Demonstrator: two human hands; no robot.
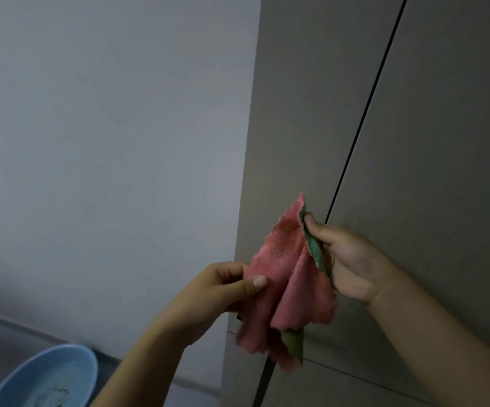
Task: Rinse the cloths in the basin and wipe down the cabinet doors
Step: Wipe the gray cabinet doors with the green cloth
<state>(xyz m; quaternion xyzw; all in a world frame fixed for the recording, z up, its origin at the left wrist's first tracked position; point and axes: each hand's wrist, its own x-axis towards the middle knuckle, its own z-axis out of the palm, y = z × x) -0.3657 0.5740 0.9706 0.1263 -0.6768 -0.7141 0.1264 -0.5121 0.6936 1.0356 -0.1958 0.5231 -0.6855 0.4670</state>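
Count as observed: two hands, the left hand [223, 292] at lower centre and the right hand [346, 259] right of centre. One pink-and-green cloth [288, 277] between them. One blue basin [44, 377], lower left. Two upper cabinet doors [443, 142], right side, separated by one dark seam.

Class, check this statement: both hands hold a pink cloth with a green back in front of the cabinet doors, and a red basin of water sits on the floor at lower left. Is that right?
Not quite: the basin is blue, not red, as the head view shows. The rest stands: the left hand and right hand hold the pink cloth with its green back before the cabinet doors, and the basin holds water at lower left.
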